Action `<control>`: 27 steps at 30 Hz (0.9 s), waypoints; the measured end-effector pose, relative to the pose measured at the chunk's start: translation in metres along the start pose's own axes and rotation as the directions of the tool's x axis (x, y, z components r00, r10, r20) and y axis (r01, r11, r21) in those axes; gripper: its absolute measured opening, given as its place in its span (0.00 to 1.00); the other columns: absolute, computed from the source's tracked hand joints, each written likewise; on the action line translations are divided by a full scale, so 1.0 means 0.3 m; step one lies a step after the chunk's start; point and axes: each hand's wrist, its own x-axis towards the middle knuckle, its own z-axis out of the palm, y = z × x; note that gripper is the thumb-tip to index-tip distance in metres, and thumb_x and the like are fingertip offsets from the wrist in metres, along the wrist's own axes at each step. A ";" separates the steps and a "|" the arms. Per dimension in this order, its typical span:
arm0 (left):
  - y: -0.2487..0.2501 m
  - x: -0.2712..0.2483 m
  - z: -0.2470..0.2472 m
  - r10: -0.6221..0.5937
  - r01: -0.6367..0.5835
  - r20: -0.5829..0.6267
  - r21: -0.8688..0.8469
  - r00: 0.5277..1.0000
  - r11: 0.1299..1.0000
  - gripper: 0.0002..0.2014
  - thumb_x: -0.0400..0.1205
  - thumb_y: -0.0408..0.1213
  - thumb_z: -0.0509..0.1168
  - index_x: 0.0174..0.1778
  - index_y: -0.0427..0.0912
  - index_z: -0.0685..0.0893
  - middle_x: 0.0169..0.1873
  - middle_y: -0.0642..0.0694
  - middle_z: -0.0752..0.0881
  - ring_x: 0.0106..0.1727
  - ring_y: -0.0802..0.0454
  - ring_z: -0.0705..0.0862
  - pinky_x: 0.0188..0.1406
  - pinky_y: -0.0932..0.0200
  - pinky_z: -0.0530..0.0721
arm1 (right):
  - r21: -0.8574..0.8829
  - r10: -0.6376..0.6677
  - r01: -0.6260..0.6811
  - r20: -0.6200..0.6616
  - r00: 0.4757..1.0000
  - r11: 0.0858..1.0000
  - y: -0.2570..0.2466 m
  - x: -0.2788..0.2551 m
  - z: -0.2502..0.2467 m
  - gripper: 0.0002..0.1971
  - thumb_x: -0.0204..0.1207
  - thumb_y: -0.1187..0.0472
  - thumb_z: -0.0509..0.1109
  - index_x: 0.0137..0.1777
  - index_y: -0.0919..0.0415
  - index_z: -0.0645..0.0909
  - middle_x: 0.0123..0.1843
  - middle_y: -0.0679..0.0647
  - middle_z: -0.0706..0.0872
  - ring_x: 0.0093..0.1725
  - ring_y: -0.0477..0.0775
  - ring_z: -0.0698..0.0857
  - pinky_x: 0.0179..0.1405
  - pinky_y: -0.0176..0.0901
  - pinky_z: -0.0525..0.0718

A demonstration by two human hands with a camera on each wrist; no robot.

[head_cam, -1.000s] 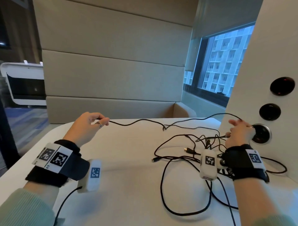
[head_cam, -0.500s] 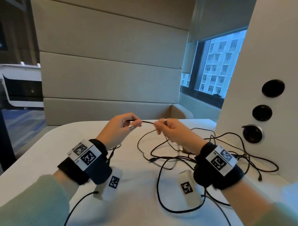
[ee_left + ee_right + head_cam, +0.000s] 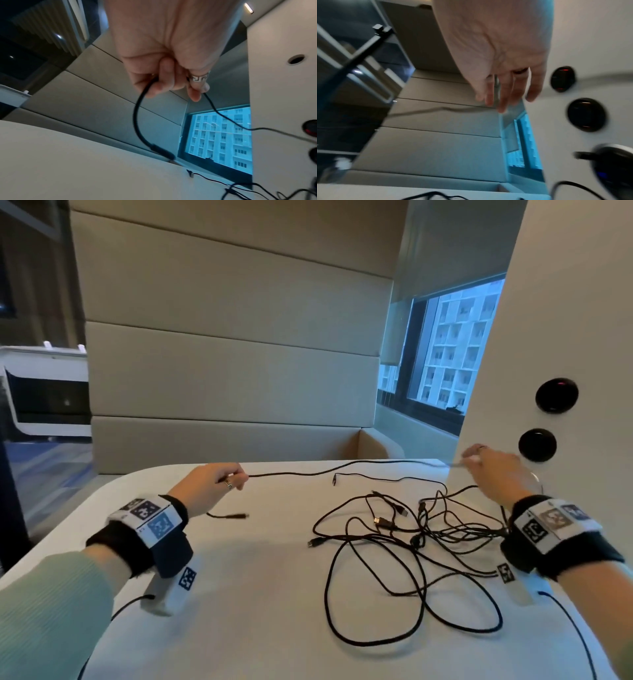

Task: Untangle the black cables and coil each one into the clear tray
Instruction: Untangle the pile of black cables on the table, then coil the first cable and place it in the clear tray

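One black cable hangs stretched above the white table between my two hands. My left hand grips it at the far left, fingers curled round it. Its short plug end dangles below that hand. My right hand is blurred at the far right and pinches the other part of the cable; its fingers look fairly straight. A tangle of black cables lies on the table below and left of the right hand. No clear tray shows in any view.
A white pillar stands at the right edge of the table with round black sockets close to my right hand. A padded bench back runs behind the table. The left half of the table holds only the dangling plug.
Half a second ago my hands pinched the cable close together at the middle. The right hand has swept far right along it and the left hand moved left, stretching the cable between them.
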 end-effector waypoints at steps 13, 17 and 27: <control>0.214 0.011 0.073 0.174 -0.176 -0.035 -0.333 0.984 0.926 0.13 0.84 0.45 0.60 0.34 0.50 0.82 0.24 0.56 0.80 0.28 0.57 0.74 0.33 0.60 0.71 | 0.660 -0.616 0.455 0.015 0.788 0.598 -0.595 -0.199 0.150 0.15 0.85 0.55 0.55 0.40 0.57 0.77 0.33 0.48 0.71 0.34 0.51 0.74 0.35 0.41 0.73; 0.167 -0.028 0.051 -0.021 -0.007 -0.037 -0.633 0.999 0.774 0.16 0.86 0.40 0.55 0.32 0.41 0.73 0.17 0.55 0.63 0.20 0.56 0.61 0.23 0.62 0.65 | 0.937 -0.358 0.030 0.104 0.928 0.349 -0.523 -0.170 0.163 0.15 0.86 0.55 0.53 0.38 0.55 0.70 0.28 0.48 0.67 0.22 0.42 0.65 0.21 0.34 0.65; 0.217 -0.105 0.090 -0.062 0.087 0.086 -0.996 0.994 0.013 0.13 0.86 0.36 0.53 0.45 0.38 0.82 0.33 0.46 0.85 0.26 0.55 0.80 0.24 0.63 0.82 | 0.699 -0.384 0.221 0.084 0.919 0.681 -0.486 -0.193 0.232 0.13 0.87 0.58 0.51 0.54 0.54 0.78 0.38 0.44 0.78 0.33 0.38 0.74 0.33 0.30 0.69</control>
